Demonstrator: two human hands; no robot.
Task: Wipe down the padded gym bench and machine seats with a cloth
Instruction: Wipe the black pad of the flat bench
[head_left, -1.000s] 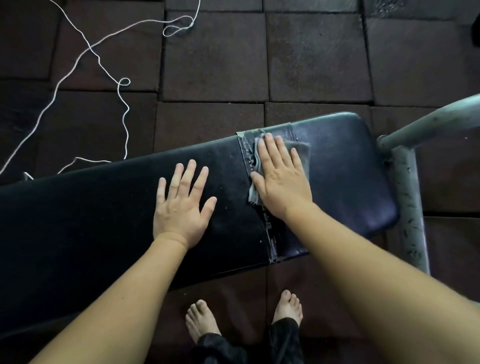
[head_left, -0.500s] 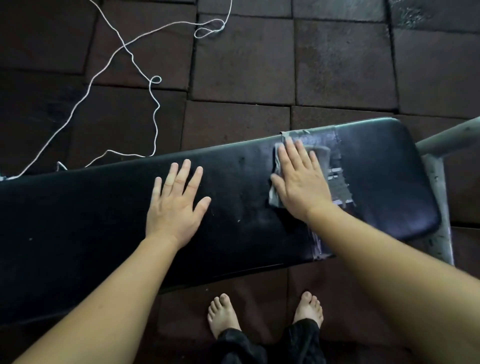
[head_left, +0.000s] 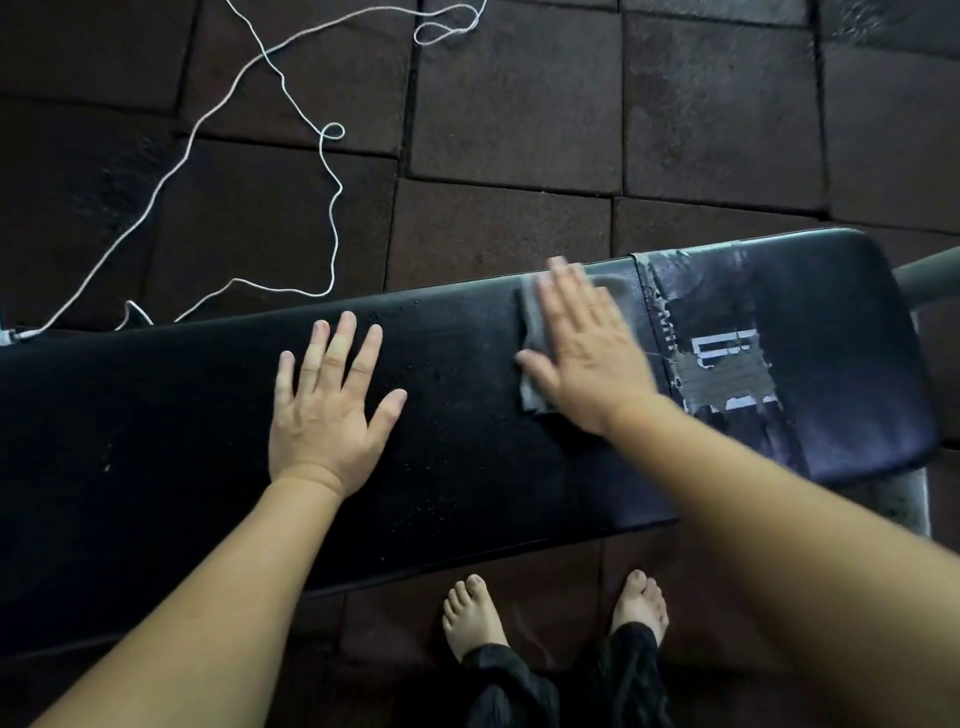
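Note:
A long black padded bench (head_left: 156, 441) runs across the view from lower left to upper right. My right hand (head_left: 587, 353) lies flat with straight fingers on a grey cloth (head_left: 532, 374), pressing it onto the pad; the hand is motion-blurred. The cloth shows only at the hand's left edge. Just right of it, a taped and torn patch (head_left: 722, 374) of the cover is exposed. My left hand (head_left: 327, 410) rests flat on the pad with fingers spread, about a hand's width left of the cloth.
Dark rubber floor tiles (head_left: 519, 104) surround the bench. A white cord (head_left: 260, 62) loops over the floor beyond it at upper left. A grey metal frame tube (head_left: 924, 280) juts out at the bench's right end. My bare feet (head_left: 472, 613) stand just before the bench.
My right hand has slid the cloth leftward along the pad, off the taped patch, which is now uncovered. My left hand has stayed planted on the bench.

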